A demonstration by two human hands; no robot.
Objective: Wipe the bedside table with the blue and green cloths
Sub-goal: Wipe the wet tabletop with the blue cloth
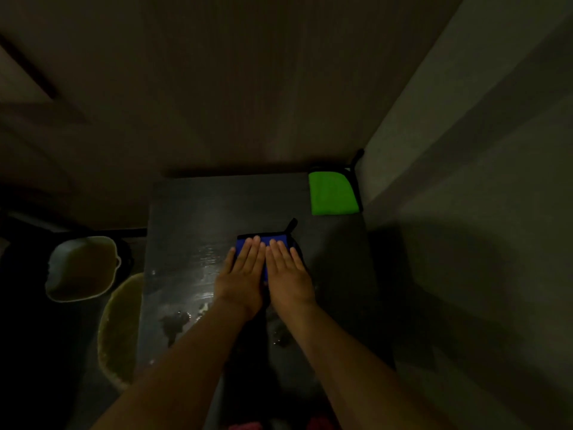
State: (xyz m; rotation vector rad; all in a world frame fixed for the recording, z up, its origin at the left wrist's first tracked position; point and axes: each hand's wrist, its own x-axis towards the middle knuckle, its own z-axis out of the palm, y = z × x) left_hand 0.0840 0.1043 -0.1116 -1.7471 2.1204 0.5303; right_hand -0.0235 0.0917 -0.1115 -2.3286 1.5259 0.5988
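Head cam looked down on the dark table (192,212), wet streaks shining across its left half. Left of it sat a pale tub (81,268), too dim to say more. Green cloth (332,193) lay folded in the far right corner, well apart, probably parked for a later pass. Blue cloth (248,243) was mid-table under both palms: left hand (240,280) and right hand (290,279) flat, fingers straight and close together, pressing rather than pinching, I'd guess for even pressure.

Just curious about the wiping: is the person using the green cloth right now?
No, both hands, left and right, press flat on the blue cloth; the green cloth lies untouched.
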